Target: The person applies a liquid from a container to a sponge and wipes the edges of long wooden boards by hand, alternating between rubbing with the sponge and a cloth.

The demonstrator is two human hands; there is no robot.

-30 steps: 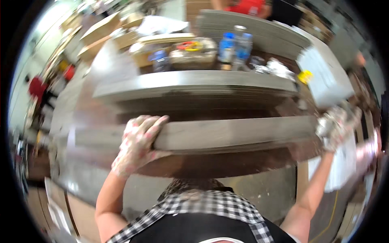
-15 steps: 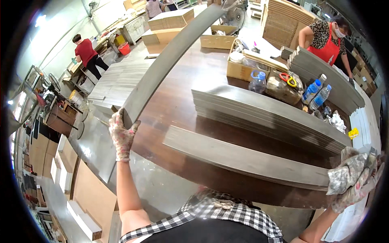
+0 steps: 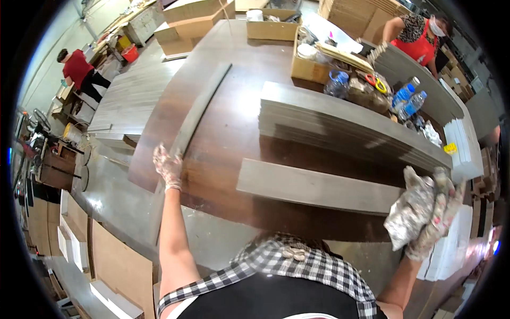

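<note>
My left hand [image 3: 169, 167], in a patterned work glove, grips the near end of a long grey plank [image 3: 197, 114]. The plank is turned nearly edge-on and slants away over the left part of the dark brown table [image 3: 228, 143]. In my gloved right hand [image 3: 438, 220] is a crumpled grey-white rag [image 3: 410, 215], held by the right end of another grey plank [image 3: 313, 186] that lies flat near the table's front edge. Beyond that plank stands a stack of grey planks [image 3: 345, 122].
Open cardboard boxes [image 3: 311, 68], plastic bottles [image 3: 411, 103] and scissors [image 3: 376, 82] sit behind the stack. White boards [image 3: 463, 149] stand at the right. A co-worker in a red apron [image 3: 417, 45] is at the far right; another in red [image 3: 79, 72] stands far left by a plank pile [image 3: 138, 101].
The plank in my left hand has come down from its raised tilt and turned nearly edge-on. My right hand and the rag have shifted left and slightly up. The whole view has shifted.
</note>
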